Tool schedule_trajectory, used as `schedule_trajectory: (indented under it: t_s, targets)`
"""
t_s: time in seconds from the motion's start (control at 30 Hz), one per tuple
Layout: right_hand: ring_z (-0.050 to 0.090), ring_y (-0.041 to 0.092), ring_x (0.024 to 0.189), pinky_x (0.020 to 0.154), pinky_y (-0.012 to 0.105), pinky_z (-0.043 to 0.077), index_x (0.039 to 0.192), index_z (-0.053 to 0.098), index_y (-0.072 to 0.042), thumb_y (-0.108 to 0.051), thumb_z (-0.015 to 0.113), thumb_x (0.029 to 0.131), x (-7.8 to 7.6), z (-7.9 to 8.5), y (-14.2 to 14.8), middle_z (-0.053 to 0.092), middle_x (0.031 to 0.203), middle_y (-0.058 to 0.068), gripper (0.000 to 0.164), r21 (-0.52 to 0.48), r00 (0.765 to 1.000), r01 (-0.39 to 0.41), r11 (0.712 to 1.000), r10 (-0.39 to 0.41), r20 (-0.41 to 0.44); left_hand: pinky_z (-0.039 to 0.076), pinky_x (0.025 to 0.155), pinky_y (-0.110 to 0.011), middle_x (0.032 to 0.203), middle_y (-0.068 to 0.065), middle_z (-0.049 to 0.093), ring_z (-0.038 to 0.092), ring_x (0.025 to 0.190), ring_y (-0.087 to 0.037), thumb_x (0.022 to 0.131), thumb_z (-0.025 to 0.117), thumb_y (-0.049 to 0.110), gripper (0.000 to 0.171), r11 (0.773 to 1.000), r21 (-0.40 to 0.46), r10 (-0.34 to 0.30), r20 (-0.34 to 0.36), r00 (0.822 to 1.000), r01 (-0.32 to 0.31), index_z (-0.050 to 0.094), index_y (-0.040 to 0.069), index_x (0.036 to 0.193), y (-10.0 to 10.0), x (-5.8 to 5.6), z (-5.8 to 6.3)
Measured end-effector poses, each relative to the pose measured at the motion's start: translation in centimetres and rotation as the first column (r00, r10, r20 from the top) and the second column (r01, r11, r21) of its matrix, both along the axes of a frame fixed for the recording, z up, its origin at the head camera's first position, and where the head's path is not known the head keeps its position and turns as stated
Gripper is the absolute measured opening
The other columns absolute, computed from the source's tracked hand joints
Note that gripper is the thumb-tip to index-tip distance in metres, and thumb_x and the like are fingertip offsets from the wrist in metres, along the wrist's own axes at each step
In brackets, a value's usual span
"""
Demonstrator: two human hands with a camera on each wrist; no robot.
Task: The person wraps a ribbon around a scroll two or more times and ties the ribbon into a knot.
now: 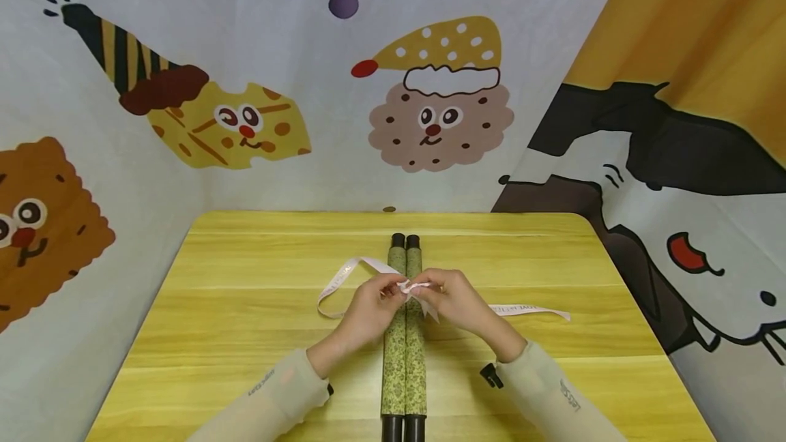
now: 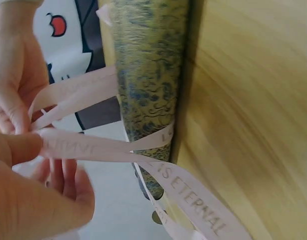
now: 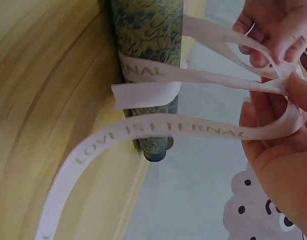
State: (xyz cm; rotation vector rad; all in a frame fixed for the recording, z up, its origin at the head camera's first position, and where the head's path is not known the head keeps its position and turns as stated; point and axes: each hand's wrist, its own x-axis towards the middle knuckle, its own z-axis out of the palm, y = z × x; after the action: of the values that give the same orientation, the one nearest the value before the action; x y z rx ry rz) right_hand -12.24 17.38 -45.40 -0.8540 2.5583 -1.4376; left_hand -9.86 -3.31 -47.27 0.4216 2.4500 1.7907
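Observation:
Two rolled scrolls covered in green patterned fabric, with black end knobs, lie side by side lengthwise on the table. A pale pink ribbon printed "LOVE IS ETERNAL" goes around them. Above the scrolls, my left hand pinches the ribbon between thumb and fingers. My right hand pinches it too, close beside the left fingertips, where the ribbon is gathered and looped. In the left wrist view, strands of ribbon run taut from the fingers to the patterned roll. The fingers partly hide the crossing.
The yellow wood-grain table spreads around both arms. One loose ribbon loop curves over it on the left; a ribbon tail lies to the right. A cloth backdrop with cartoon prints hangs behind the table's far edge.

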Motion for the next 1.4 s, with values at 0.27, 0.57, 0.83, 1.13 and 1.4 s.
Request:
schedule_trajectory:
  t_s: [0.27,0.57,0.83,1.13,1.4]
  targets:
    - [0.070,0.035,0.086,0.073,0.033,0.057,0.101,0.075,-0.009,-0.010,0.068,0.103,-0.1,-0.2,-0.2,0.076,0.097,0.005,0.007,-0.002,0.996,0.061,0.998,-0.061,0.063,0.052,0.060,-0.023,0.076,0.001,0.064,0.057,0.068,-0.010,0.087,0.071,-0.009,0.011,0.992,0.008,0.125,-0.108,0.986,-0.125,0.074,0.002,0.088,-0.1,2.2,-0.6]
    - [0.055,0.015,0.066,0.056,0.024,0.046,0.099,0.069,-0.009,-0.007,0.065,0.104,-0.1,-0.2,-0.3,0.076,0.114,0.010,0.007,-0.064,0.991,-0.015,0.998,0.023,0.133,0.058,0.070,-0.026,0.096,-0.019,0.075,0.066,0.079,-0.013,0.091,0.064,-0.009,0.025,0.998,-0.023,0.048,-0.099,0.994,-0.051,0.074,-0.011,0.114,0.3,3.0,-2.0]
    - [0.050,0.010,0.058,0.048,0.024,0.043,0.102,0.064,-0.006,-0.006,0.061,0.105,-0.2,-0.7,-0.4,0.066,0.093,0.022,0.005,-0.083,0.986,-0.011,0.996,0.025,0.163,0.060,0.077,-0.029,0.113,-0.025,0.074,0.071,0.089,-0.023,0.091,0.064,-0.009,0.033,0.994,-0.045,0.092,-0.123,0.988,-0.099,0.070,-0.011,0.124,0.1,2.6,-2.4]
    - [0.053,0.012,0.058,0.050,0.024,0.045,0.105,0.065,-0.004,-0.010,0.063,0.105,-0.3,-0.7,-0.7,0.070,0.091,0.016,0.006,-0.046,0.984,0.043,0.998,-0.034,0.176,0.061,0.086,-0.035,0.121,-0.026,0.072,0.073,0.101,-0.032,0.092,0.066,-0.008,0.036,0.994,-0.043,0.096,-0.127,0.987,-0.102,0.066,-0.014,0.128,0.3,2.7,-2.6]
    - [0.052,0.016,0.053,0.046,0.023,0.043,0.105,0.064,0.001,-0.007,0.061,0.106,-0.5,-1.2,-0.7,0.067,0.082,0.015,0.008,-0.103,0.971,0.047,0.994,-0.022,0.237,0.059,0.094,-0.040,0.133,-0.023,0.067,0.073,0.099,-0.030,0.091,0.067,-0.007,0.045,0.996,-0.004,0.085,-0.079,0.993,-0.086,0.063,-0.009,0.135,0.4,2.8,-2.2]
